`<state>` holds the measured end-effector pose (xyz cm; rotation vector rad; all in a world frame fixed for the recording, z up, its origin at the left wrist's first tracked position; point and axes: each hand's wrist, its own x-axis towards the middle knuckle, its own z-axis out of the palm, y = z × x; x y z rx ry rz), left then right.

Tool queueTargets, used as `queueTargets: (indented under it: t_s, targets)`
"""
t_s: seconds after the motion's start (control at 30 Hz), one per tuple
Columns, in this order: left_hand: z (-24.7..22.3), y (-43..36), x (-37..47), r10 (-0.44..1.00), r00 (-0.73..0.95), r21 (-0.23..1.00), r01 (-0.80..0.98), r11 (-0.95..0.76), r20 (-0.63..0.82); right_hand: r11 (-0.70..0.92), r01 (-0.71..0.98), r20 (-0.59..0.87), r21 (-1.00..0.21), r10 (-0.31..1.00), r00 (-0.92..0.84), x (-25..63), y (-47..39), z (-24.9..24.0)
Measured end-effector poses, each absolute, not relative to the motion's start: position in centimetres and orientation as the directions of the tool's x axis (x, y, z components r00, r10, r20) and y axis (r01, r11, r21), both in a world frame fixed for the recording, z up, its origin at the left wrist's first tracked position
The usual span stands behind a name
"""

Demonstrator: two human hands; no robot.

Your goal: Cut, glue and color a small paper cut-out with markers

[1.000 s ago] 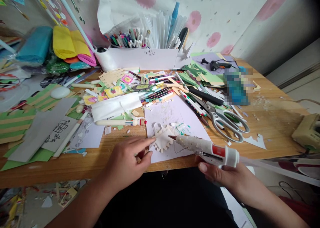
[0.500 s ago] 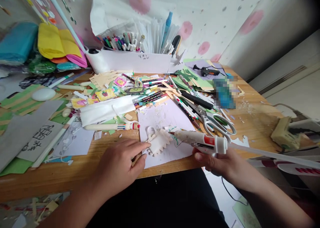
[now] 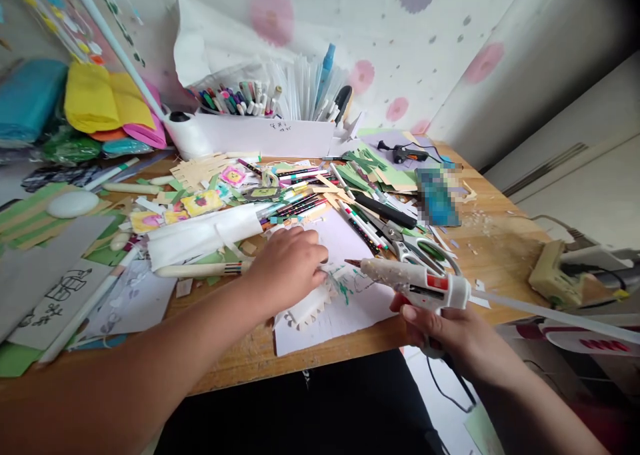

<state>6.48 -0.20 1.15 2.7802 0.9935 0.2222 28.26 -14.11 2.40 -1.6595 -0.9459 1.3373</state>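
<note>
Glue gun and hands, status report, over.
Right hand holds glue gun. Left hand over jagged-edged white piece, finger contact unclear. Scissors just beyond glue gun.

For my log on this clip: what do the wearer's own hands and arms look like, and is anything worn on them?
The left hand and right hand show no gloves, rings or watch. Both the left forearm and right forearm are bare, with no sleeve in view. Black clothing covers the lap.
</note>
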Motion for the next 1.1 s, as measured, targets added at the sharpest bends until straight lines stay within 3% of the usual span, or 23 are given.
queueTargets:
  t_s: [0.23,0.5,0.67,1.1]
  targets:
    - [0.8,0.0,8.0,0.633,0.771,0.270,0.599,-0.754,0.059,-0.451,-0.006,-0.444,-0.892,0.876,0.186,29.0,-14.9,1.9]
    - [0.1,1.1,6.8,0.792,0.605,0.639,0.579,-0.507,0.080,-0.423,-0.074,-0.430,-0.903,0.892,0.139,28.2,-13.9,2.1]
    - [-0.2,1.6,6.5,0.827,0.561,0.790,0.496,-0.359,0.023,-0.435,-0.094,-0.445,-0.895,0.879,0.169,27.4,-13.7,2.4]
    - [0.4,1.5,6.5,0.848,0.525,0.895,0.410,-0.177,-0.073,-0.375,-0.112,-0.390,-0.920,0.902,0.184,27.2,-13.3,2.1]
